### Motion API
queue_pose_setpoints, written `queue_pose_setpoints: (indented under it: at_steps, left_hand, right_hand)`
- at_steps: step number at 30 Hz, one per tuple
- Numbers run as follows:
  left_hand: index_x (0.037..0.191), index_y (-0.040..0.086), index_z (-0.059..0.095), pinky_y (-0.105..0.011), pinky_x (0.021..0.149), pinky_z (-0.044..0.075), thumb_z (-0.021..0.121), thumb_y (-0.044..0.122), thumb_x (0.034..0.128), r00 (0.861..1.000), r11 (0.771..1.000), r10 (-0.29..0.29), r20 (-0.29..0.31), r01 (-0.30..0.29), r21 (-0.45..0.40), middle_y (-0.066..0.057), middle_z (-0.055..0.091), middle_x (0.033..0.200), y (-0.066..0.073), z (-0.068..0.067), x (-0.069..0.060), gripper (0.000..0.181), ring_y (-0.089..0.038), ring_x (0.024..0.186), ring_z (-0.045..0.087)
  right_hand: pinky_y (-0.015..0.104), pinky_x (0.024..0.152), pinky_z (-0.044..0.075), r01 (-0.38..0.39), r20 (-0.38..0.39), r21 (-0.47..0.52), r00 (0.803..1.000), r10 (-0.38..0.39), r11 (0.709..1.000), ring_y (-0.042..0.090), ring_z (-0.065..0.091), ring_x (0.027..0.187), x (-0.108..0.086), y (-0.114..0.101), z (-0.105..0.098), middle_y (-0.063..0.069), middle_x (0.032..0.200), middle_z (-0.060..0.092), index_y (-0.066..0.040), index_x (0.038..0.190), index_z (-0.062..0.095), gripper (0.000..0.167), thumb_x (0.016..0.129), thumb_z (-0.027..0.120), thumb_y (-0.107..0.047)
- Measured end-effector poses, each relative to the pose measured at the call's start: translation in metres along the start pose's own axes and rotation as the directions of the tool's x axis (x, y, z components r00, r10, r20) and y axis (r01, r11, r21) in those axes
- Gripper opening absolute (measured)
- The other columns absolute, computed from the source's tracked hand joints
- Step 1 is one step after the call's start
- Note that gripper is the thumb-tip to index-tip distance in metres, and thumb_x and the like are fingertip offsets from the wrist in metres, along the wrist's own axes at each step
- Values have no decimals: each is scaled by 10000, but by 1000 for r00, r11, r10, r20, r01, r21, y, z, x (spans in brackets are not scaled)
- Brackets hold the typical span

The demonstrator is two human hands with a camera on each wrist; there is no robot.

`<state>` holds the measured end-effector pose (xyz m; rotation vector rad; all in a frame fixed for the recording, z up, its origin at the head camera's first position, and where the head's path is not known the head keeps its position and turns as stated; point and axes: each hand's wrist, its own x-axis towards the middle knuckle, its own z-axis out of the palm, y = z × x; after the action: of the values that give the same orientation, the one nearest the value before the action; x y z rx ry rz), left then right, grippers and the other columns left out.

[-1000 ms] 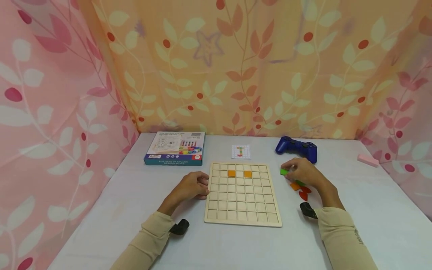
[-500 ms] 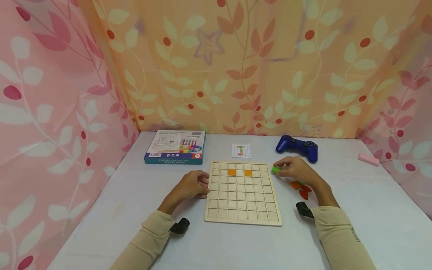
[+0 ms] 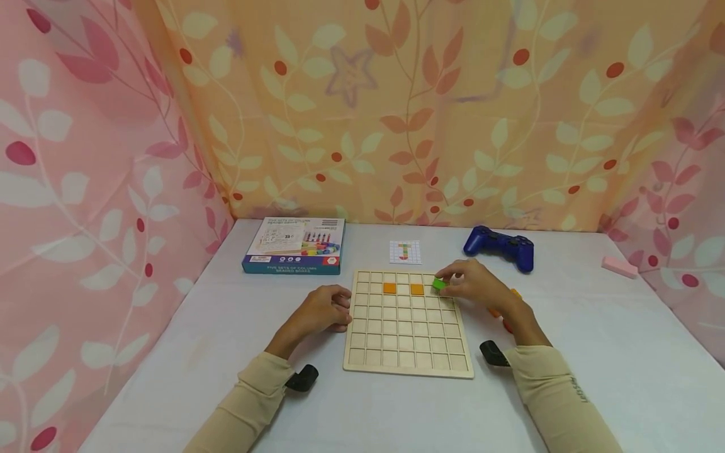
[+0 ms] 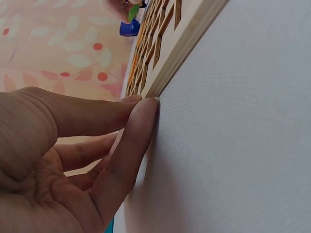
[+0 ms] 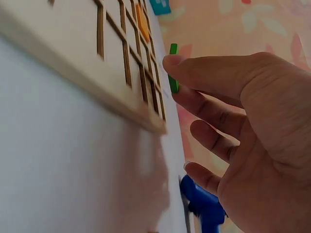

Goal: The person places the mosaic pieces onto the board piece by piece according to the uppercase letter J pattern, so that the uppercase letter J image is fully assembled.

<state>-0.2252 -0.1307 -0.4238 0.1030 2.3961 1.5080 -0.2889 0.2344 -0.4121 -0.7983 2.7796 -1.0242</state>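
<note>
A wooden grid board (image 3: 405,327) lies on the table with two orange squares (image 3: 389,288) in its second row, one cell apart. The left hand (image 3: 317,314) holds the board's left edge; in the left wrist view its thumb and a finger (image 4: 141,116) meet at the board's edge (image 4: 170,60). Between thumb and finger, the right hand (image 3: 481,286) pinches a green piece (image 3: 438,284) over the board's upper right part. The right wrist view shows the green piece (image 5: 173,68) raised off the board, the other fingers loosely curled.
A patterned card (image 3: 404,252) lies behind the board, a boxed set (image 3: 294,245) at back left. A blue game controller (image 3: 500,247) and a pink block (image 3: 619,267) are at right. Orange and red pieces (image 3: 507,325) are partly hidden by the right forearm.
The right hand has carried the green piece leftward, from the loose pieces at the right to above the board. The left hand stays at the board's left edge.
</note>
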Motion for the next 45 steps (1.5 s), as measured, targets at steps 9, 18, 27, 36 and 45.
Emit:
queue_pose_setpoints:
  at_steps: [9,18,27,36,45]
  left_hand:
    - [1359,-23,630,-298,721,661,783,-46,891,1000,1000,-9,5,9,9,-139,649,1116,-1,0,1,493,-197,863,676]
    - [1367,-29,620,-285,721,659,778,-44,897,1000,1000,-5,4,5,16,-145,645,1126,0,0,-1,496,-203,878,674]
    - [1359,-28,629,-290,721,659,781,-50,893,1000,1000,0,-5,0,22,-136,651,1120,1,0,-1,491,-202,892,666]
    - [1352,-30,631,-295,717,660,778,-58,893,1000,1000,1,-7,-1,20,-132,649,1108,0,1,-2,482,-196,876,666]
    - [1352,-34,631,-298,715,661,782,-57,887,1000,1000,9,-7,-9,25,-132,653,1103,1,0,-2,489,-197,872,668]
  right_hand:
    - [367,855,427,-24,32,-15,999,24,1000,294,521,1041,14,-27,15,69,1111,755,-40,1225,781,333,926,813,-184]
    - [352,836,413,41,88,-89,996,-34,995,250,514,998,34,-34,32,59,1096,750,-71,1183,804,274,921,804,-153]
    - [396,880,404,46,100,-97,994,-37,994,287,524,1060,41,-39,39,80,1166,751,-82,1176,806,264,921,821,-147]
    - [428,920,415,18,117,-109,993,-5,994,285,515,1092,44,-45,43,68,1173,734,-102,1154,818,241,918,817,-146]
    - [397,898,435,25,104,-100,994,-15,995,280,523,1065,44,-44,43,59,1141,739,-94,1120,828,210,913,819,-131]
